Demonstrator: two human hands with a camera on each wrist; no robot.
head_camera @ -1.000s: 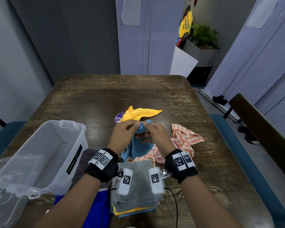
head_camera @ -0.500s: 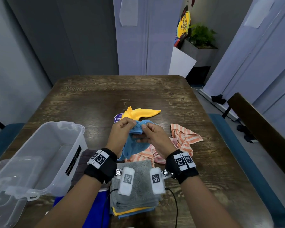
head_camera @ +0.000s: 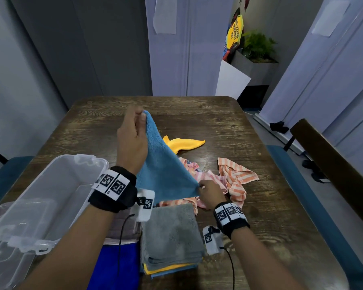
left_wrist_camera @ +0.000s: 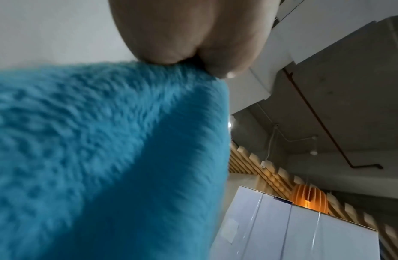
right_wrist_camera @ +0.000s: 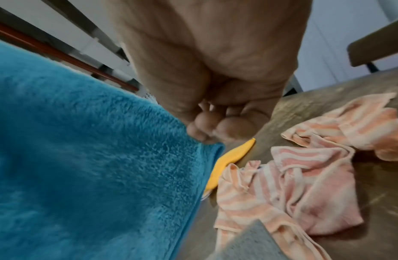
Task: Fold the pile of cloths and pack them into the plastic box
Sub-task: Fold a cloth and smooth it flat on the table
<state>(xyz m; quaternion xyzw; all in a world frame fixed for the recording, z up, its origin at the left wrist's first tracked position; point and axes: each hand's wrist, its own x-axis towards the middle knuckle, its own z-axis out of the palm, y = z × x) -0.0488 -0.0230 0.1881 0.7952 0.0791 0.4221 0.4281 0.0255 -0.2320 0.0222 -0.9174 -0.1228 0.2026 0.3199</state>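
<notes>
A light blue cloth (head_camera: 162, 168) hangs stretched between my two hands above the table. My left hand (head_camera: 134, 130) is raised and pinches its upper corner; the left wrist view shows the fingertips (left_wrist_camera: 182, 51) nipping the blue cloth (left_wrist_camera: 104, 158). My right hand (head_camera: 208, 190) pinches the lower corner near the table; the right wrist view shows its fingertips (right_wrist_camera: 204, 130) on the cloth's (right_wrist_camera: 93, 167) edge. A folded stack with a grey cloth (head_camera: 172, 233) on top lies near me. The clear plastic box (head_camera: 40, 197) stands open at the left.
Loose on the wooden table (head_camera: 270, 206) lie a yellow cloth (head_camera: 184, 144) and crumpled pink-and-orange striped cloths (head_camera: 233, 178). A dark blue cloth (head_camera: 115, 266) lies at the near edge. The box lid (head_camera: 0, 262) is at bottom left. A chair back (head_camera: 333, 160) stands at the right.
My hands were close together bunching the blue cloth. The left hand has risen and the right has dropped toward me, pulling the cloth out flat between them.
</notes>
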